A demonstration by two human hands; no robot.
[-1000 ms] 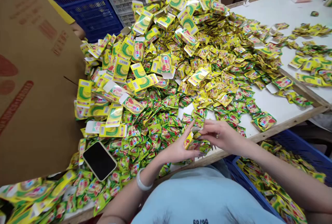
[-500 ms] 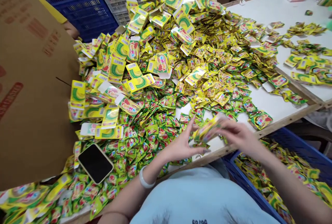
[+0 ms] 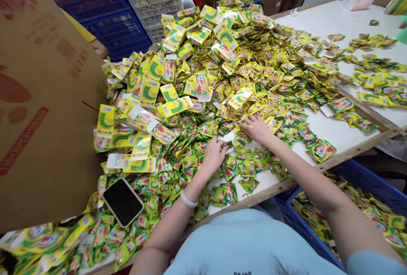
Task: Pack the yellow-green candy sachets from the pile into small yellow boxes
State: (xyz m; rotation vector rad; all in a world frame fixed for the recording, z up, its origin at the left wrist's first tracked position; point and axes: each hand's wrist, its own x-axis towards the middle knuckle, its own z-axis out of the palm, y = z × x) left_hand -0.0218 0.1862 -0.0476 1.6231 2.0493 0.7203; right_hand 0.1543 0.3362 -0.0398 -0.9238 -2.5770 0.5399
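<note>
Among the green candy packets (image 3: 190, 161) near the table's front, my left hand (image 3: 215, 155) has its fingers curled and thumb drawn in. Whatever they pinch is hidden. My right hand (image 3: 257, 130) reaches farther out, fingers stretched and resting on yellow candy packets (image 3: 270, 123); no packet is visibly gripped. Loose green packets (image 3: 246, 168) lie between my forearms on the white tabletop. Yellow flat cardboard boxes (image 3: 149, 92) with banana-like and watermelon pictures are heaped beyond and left of my hands.
A phone (image 3: 123, 202) lies on the packets at left, beside a large brown carton (image 3: 47, 109). Under the wooden table edge (image 3: 349, 152) at right is a blue crate (image 3: 289, 200) full of yellow packs. Blue crates (image 3: 122, 33) stand behind; a person's hand (image 3: 100, 48) shows past the carton.
The small yellow box held between my hands is gone from them. My right hand has moved forward and left onto the packets, and my left hand has closed and shifted slightly up and left.
</note>
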